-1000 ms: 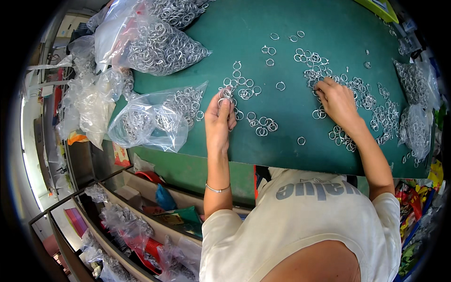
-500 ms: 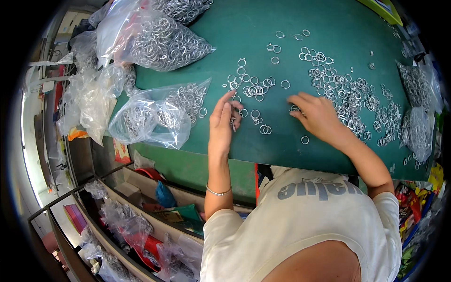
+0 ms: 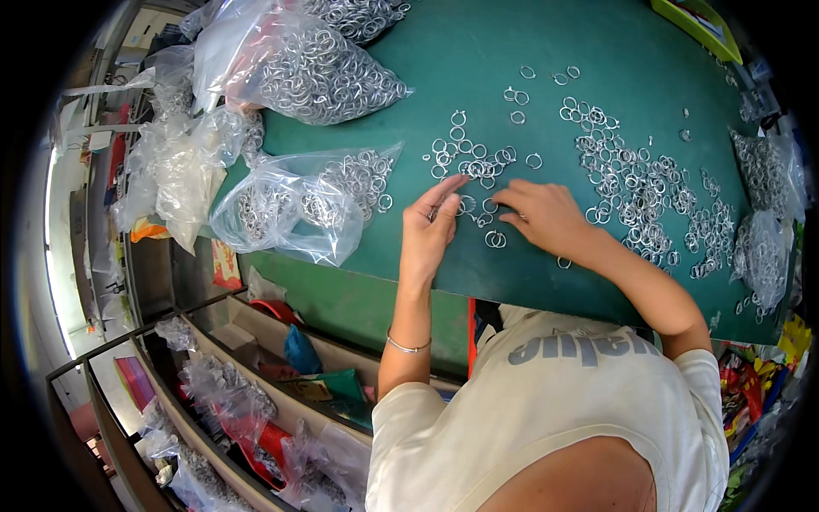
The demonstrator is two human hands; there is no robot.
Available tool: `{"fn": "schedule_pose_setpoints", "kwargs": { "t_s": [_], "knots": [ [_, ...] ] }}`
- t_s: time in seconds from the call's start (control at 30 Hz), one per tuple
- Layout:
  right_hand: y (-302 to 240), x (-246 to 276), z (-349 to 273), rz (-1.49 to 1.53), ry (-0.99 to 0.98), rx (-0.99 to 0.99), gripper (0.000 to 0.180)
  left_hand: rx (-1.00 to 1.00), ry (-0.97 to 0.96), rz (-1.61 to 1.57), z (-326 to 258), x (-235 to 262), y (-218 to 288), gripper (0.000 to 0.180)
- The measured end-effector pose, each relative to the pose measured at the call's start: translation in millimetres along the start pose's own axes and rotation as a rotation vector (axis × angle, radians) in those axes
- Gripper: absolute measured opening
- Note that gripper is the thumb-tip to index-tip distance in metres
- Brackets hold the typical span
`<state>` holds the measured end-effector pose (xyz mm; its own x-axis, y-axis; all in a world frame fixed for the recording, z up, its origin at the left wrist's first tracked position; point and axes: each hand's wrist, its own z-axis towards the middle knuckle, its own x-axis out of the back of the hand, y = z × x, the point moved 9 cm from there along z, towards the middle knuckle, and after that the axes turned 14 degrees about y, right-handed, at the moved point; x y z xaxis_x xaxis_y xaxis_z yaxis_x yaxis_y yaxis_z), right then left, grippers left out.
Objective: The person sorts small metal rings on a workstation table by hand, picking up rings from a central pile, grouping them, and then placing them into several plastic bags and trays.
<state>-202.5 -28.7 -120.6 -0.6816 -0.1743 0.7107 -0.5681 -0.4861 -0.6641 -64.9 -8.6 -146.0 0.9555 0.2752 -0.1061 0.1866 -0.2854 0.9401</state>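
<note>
While my left hand (image 3: pixel 429 232) and right hand (image 3: pixel 546 215) rest unclenched on the green table mat (image 3: pixel 478 43), fingers touch small silver metal rings (image 3: pixel 472 206) lying flat between them, grasping none. Beyond my left hand, a clear plastic bag of rings (image 3: pixel 299 200) points its open mouth toward the grip.

Green surface (image 3: pixel 478 51): loose metal rings (image 3: pixel 636 183) scattered right; clear ring-filled bags (image 3: pixel 299 200) left of the rings.
</note>
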Motion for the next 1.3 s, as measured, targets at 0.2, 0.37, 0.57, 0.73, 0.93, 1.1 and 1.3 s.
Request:
{"fn": "schedule_pose_setpoints", "kwargs": {
  "t_s": [0.2, 0.37, 0.57, 0.73, 0.93, 1.1, 1.3],
  "knots": [
    [37.0, 29.9, -2.5, 0.314, 0.094, -0.291, 0.013, -0.286, 0.29, 0.366, -0.1, 13.3, 15.4, 0.027],
    [26.4, 19.4, 4.3, 0.233, 0.111, -0.19, 0.014, -0.716, 0.227, 0.866, -11.6, -22.7, 26.5, 0.03],
    [45.0, 7.1, -14.8, 1.39, -0.023, -0.872, 0.026, 0.249, -0.152, -0.462, 5.0, -20.9, -10.8, 0.023],
    [45.7, -3.7, -17.4, 1.896, 0.257, -1.106, 0.031, 0.648, -0.173, -1.179, -18.5, -59.5, -30.4, 0.025],
    [35.1, 28.0, -17.0, 1.56, 0.576, -0.686, 0.036, 0.602, 0.075, -1.209, -30.7, -94.4, -48.4, 0.031],
    [18.0, 42.9, -20.9, 1.038, 0.565, -0.298, 0.038, 0.482, -0.107, -1.211, -27.3, -126.1, -39.0, 0.041],
    [-7.6, 67.2, -22.6, 0.524, 0.636, -0.047, 0.028, 0.546, 0.047, -1.135, -22.6, -122.5, -43.8, 0.034]
  ]
}}
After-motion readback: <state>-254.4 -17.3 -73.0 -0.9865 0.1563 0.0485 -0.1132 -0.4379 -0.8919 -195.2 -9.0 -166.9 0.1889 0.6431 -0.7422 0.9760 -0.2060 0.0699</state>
